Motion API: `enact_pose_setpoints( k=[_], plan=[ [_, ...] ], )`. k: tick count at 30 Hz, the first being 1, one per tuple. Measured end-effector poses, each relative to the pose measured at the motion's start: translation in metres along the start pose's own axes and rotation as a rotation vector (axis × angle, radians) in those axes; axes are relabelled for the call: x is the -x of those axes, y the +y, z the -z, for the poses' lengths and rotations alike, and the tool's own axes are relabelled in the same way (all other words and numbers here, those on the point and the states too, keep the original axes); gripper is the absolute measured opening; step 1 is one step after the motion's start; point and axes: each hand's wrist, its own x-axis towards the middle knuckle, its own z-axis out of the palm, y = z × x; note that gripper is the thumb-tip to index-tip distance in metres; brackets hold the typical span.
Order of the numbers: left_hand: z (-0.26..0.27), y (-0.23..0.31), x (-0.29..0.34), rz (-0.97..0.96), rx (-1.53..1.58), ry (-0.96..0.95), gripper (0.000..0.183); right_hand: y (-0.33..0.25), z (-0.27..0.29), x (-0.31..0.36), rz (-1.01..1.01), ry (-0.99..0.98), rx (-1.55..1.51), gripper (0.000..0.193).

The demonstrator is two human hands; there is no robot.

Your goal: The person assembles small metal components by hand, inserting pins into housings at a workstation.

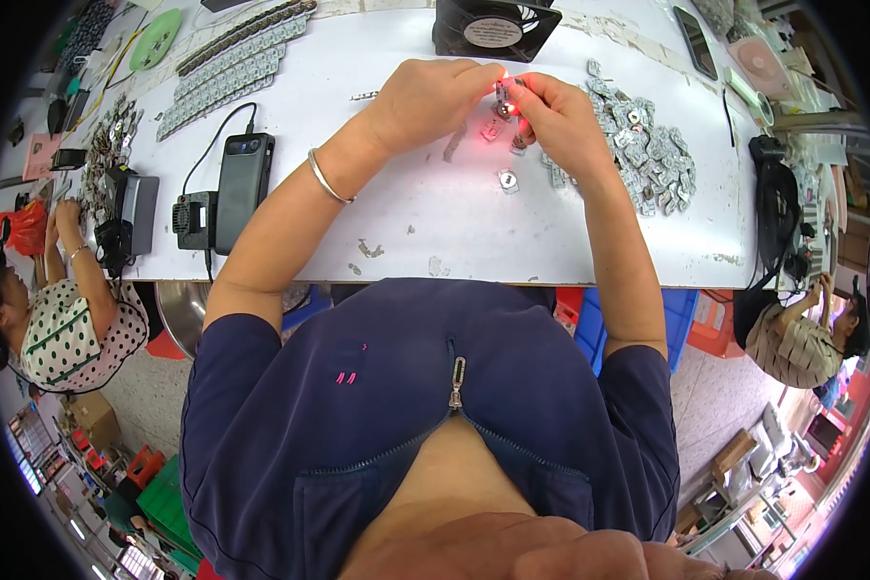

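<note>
My left hand (435,101) and my right hand (563,121) meet over the white table. Both are closed, their fingertips pinching a small dark-and-silver metal piece (504,101) whose exact kind I cannot make out. Red light falls on the fingertips and on the tabletop below. Beneath my hands, one small square metal part (508,181) lies by itself. Right beside my right hand spreads a heap of similar silver parts (648,145). A metal bangle (327,178) circles my left wrist.
A black fan (496,29) stands beyond my hands. Rows of metal parts (224,82) lie at the far left. Nearer are a black power bank (245,188) and a cabled adapter (194,222). A phone (695,43) rests far right. Other people sit at both sides.
</note>
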Motion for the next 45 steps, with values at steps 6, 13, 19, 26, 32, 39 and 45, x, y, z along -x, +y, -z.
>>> enact_pose_setpoints(
  k=[6,13,19,26,32,39,45],
  plan=[
    [-0.012,-0.009,0.001,0.061,-0.012,0.093,0.025,-0.002,-0.007,-0.006,0.068,0.092,0.013,0.023],
    [-0.010,-0.007,-0.002,0.132,-0.018,0.107,0.028,0.005,-0.004,-0.021,0.087,0.152,-0.022,0.021],
    [-0.011,0.001,-0.006,0.124,-0.030,0.164,0.026,0.006,-0.002,-0.019,0.036,0.083,-0.181,0.020],
    [-0.013,0.004,-0.004,0.074,0.025,0.185,0.024,0.004,-0.003,-0.012,0.016,0.098,-0.240,0.019],
    [-0.009,0.017,-0.002,0.099,0.088,0.095,0.021,0.014,-0.002,0.003,-0.026,0.123,-0.123,0.020],
    [-0.014,0.017,-0.002,0.139,0.195,-0.195,0.045,0.031,0.003,0.028,0.141,0.305,0.078,0.021],
    [0.005,0.023,-0.021,0.265,0.422,-0.379,0.066,0.019,-0.002,0.027,0.294,0.077,0.044,0.020]
  ],
)
